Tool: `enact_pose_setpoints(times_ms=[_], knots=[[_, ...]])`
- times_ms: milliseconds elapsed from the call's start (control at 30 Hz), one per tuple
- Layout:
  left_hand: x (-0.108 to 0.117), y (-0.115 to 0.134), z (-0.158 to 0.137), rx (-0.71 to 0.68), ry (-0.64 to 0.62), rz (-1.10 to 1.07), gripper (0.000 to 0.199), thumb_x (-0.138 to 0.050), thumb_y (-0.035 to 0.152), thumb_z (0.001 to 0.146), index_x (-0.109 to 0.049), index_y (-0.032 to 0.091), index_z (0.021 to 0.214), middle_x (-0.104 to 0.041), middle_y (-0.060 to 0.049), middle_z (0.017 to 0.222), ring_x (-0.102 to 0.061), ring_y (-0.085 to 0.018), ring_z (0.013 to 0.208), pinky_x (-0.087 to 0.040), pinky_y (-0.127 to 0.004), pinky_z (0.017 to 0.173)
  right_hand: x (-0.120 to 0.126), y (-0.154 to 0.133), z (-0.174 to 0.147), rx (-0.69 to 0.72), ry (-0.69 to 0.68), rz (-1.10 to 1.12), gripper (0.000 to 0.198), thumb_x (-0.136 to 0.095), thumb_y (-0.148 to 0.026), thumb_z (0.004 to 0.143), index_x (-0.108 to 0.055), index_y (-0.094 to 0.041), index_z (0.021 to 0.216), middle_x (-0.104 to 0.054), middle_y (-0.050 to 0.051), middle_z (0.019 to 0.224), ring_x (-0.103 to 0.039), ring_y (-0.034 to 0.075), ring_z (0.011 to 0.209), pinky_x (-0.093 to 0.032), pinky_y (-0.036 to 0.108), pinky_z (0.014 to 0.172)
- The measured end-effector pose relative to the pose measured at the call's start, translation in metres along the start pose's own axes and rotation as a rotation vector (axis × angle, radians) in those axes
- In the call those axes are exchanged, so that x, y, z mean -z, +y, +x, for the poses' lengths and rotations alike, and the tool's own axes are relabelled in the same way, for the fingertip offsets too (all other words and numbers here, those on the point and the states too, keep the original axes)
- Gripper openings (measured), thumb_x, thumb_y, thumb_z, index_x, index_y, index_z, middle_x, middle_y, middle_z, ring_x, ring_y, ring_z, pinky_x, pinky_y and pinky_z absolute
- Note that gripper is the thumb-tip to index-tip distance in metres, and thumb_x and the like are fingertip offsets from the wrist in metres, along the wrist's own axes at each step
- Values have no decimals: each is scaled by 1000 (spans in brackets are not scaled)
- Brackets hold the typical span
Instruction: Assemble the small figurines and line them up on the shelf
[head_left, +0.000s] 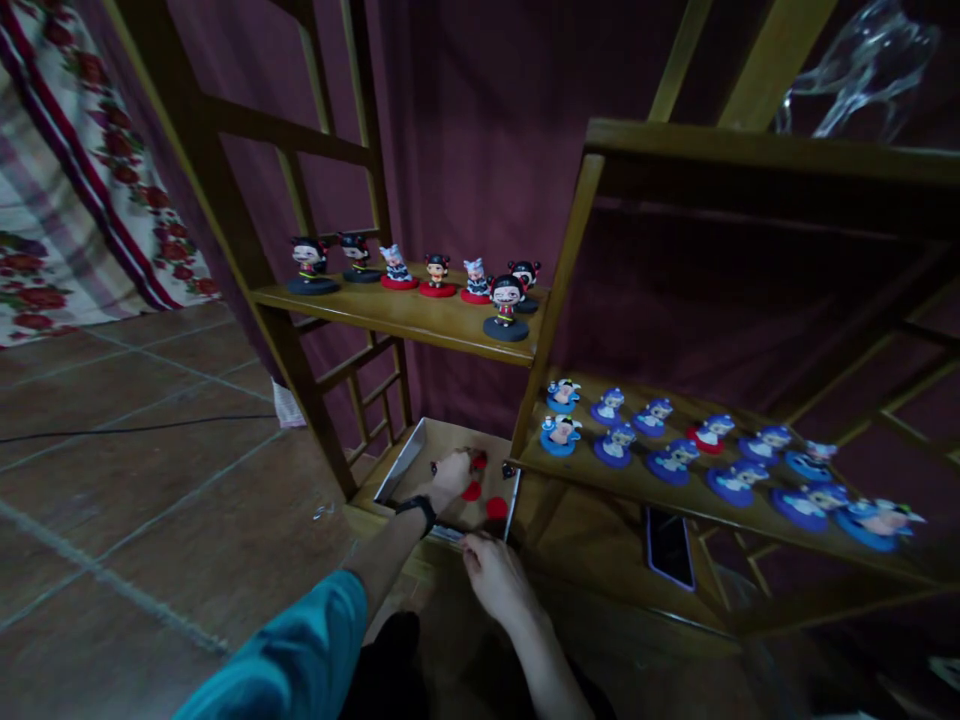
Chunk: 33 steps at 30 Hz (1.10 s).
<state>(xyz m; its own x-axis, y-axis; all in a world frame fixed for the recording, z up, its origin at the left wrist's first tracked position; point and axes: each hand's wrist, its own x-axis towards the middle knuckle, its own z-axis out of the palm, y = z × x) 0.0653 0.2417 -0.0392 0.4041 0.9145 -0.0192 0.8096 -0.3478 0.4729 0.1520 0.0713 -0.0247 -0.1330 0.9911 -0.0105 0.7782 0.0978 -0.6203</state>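
Note:
A shallow white box sits on the lowest shelf board, with several red round bases and small dark-haired figurines inside. My left hand, with a dark band at the wrist, reaches into it. Its fingers are closed at a small red-based figurine, partly hidden by the hand. Near them on the box floor lie a red disc and, by the right wall, a black-haired figurine piece. My right hand has its fingers curled at the front rim of the box.
Above the box, a wooden shelf carries several figurines, one black-haired figurine near its front edge. Rows of purple-based figurines stand on the right shelf. A phone lies below them. A clear glass ornament tops the upper right board.

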Motion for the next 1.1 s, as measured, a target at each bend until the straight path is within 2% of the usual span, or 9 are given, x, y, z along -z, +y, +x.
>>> enact_pose_setpoints(times_ms=[100,267,467,633,767,900,967,1100], knots=[[-16,-7,14,-104,27,73,39,-46,7,69,-58,15,105,-59,-15,107,-54,-22,100,-39,-30,87,1,3,-1,-3,-9,-51,28,-37,-18,83,-59,-24,99,-65,4,97,-60,17,91,-41,26,79],[-32,-12,28,-122,9,182,37,-51,6,65,-60,14,100,-57,-17,107,-53,-27,101,-36,-37,90,0,7,-2,-2,-40,-46,29,-38,-19,82,-57,-23,104,-64,4,99,-59,18,93,-41,27,81],[-33,0,29,-69,99,184,29,-46,9,70,-63,15,93,-56,-16,107,-49,-28,105,-33,-39,92,-3,10,-1,-12,-65,-43,31,-38,-22,83,-56,-23,108,-63,5,103,-56,18,99,-39,29,87],[-26,1,17,-105,78,89,27,-47,11,71,-64,16,91,-61,-13,101,-51,-25,102,-34,-35,92,-5,11,0,-21,-93,-77,30,-40,-20,81,-57,-23,106,-63,5,103,-57,18,98,-39,28,85],[-18,-6,10,44,123,-104,28,-47,14,74,-63,17,96,-63,-11,100,-54,-22,99,-38,-32,88,-2,8,3,-31,-68,-89,28,-40,-20,81,-58,-24,101,-64,3,99,-59,17,93,-41,26,80],[-16,-11,0,245,140,-589,27,-49,8,68,-62,11,92,-66,-10,87,-60,-19,84,-46,-29,75,1,6,8,-63,22,-77,29,-37,-19,82,-57,-25,104,-65,3,99,-60,16,93,-41,26,79],[-16,-11,-9,294,139,-790,26,-48,6,66,-61,7,89,-66,-10,83,-61,-18,75,-49,-28,67,1,7,11,-89,74,-53,31,-38,-18,82,-56,-24,106,-66,4,99,-60,17,93,-41,26,81],[-13,-9,-33,361,132,-994,27,-48,3,66,-58,8,91,-65,-9,79,-61,-16,66,-49,-27,59,-4,14,16,-132,170,71,31,-38,-19,81,-56,-23,106,-66,5,98,-61,18,90,-43,29,81]])
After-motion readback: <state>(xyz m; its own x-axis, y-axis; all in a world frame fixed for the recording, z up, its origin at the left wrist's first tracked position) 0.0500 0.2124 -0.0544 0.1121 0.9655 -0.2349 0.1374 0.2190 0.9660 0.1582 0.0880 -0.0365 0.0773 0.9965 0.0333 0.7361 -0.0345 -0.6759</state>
